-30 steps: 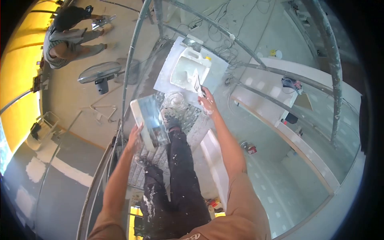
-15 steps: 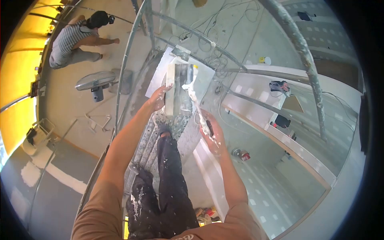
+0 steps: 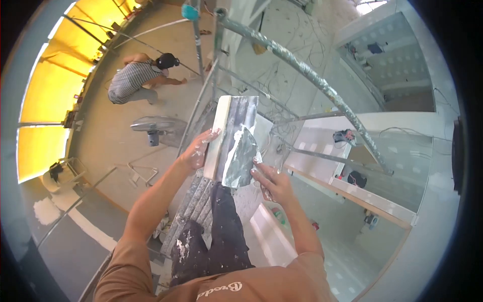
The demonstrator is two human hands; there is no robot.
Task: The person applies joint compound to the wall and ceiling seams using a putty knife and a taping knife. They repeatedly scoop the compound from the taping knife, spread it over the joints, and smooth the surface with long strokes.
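Note:
My left hand [image 3: 197,149] is closed around the pale handle edge of a wide drywall taping knife [image 3: 242,109], its grey blade facing up. My right hand [image 3: 274,183] grips a smaller pointed trowel [image 3: 245,158], whose handle is mostly hidden by the fingers. The trowel's blade lies over the lower part of the wide blade, apparently touching it. White joint compound [image 3: 232,153] is smeared along the trowel's edge and on the wide blade. Spots of it also mark my fingers.
Painted scaffold rails [image 3: 302,63] surround me, and a speckled metal platform [image 3: 187,214] is under my legs. Below on the left, another person [image 3: 137,79] crouches near a standing fan [image 3: 153,126]. A plasterboard ledge [image 3: 362,194] runs along the right; cables [image 3: 314,38] lie on the floor.
The trowel has turned from edge-on to flat and moved onto the wide blade. My view has shifted, so the crouching person and fan appear farther right.

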